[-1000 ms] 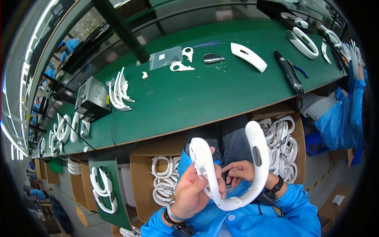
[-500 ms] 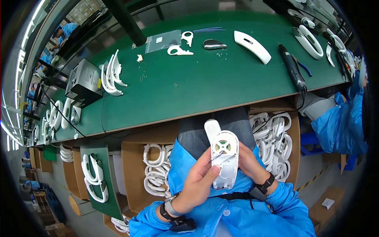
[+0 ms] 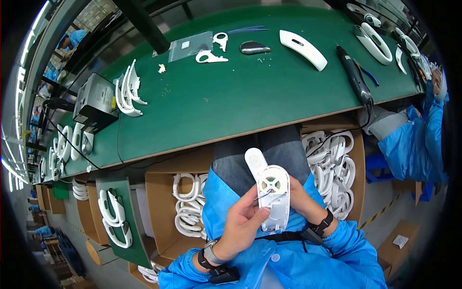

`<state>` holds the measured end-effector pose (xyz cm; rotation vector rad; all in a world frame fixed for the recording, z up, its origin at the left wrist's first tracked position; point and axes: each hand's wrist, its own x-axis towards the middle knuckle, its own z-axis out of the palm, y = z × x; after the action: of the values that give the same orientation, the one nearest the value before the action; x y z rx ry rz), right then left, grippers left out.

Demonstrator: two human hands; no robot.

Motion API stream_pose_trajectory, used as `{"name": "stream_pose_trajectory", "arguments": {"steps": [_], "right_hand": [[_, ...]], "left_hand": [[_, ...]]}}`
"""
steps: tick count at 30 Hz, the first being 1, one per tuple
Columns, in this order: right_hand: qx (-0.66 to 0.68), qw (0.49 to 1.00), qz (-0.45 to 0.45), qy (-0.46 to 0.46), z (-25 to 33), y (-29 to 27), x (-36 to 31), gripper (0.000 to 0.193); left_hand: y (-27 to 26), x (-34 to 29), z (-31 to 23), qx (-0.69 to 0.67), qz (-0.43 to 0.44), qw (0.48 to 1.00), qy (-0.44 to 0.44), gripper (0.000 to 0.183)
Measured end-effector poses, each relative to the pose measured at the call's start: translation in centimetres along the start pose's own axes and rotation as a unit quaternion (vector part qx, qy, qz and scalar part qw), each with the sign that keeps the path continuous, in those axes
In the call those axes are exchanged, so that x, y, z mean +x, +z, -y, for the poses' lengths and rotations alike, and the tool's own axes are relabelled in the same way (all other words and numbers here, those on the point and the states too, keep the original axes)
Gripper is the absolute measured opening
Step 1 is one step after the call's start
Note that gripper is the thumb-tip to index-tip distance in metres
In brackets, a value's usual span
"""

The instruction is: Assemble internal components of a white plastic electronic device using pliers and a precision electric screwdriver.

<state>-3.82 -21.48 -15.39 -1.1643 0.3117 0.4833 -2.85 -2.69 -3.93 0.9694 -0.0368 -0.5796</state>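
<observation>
Above my lap I hold an opened white plastic housing. A round brass-coloured and dark part shows inside its upper half, and a perforated white arm sticks out past the top left. My left hand grips the left edge, thumb on the front, close to a thin dark wire. On the other side, my right hand supports the right edge; most of its fingers are hidden behind the housing.
The green bench carries a black electric screwdriver, a curved white cover, small white parts and a metal-cased box. Cardboard boxes with white housings flank my legs. A co-worker's blue sleeve is at right.
The view has shifted slightly, so the bench items sit a little further left and higher. Both hands keep the same hold on the housing.
</observation>
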Motion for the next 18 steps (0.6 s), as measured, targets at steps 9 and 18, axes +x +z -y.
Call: {"name": "stream_pose_trajectory", "arguments": {"steps": [9, 18], "right_hand": [[-0.236, 0.923, -0.057, -0.3, 7.1, 3.0, -6.0, 0.023], [-0.221, 0.949, -0.021, -0.225, 8.5, 4.3, -7.3, 0.034]], "left_hand": [[-0.9, -0.6, 1.0, 0.049, -0.071, 0.996, -0.005, 0.053], [-1.8, -0.6, 0.3, 0.14, -0.106, 0.984, 0.007, 0.06]]}}
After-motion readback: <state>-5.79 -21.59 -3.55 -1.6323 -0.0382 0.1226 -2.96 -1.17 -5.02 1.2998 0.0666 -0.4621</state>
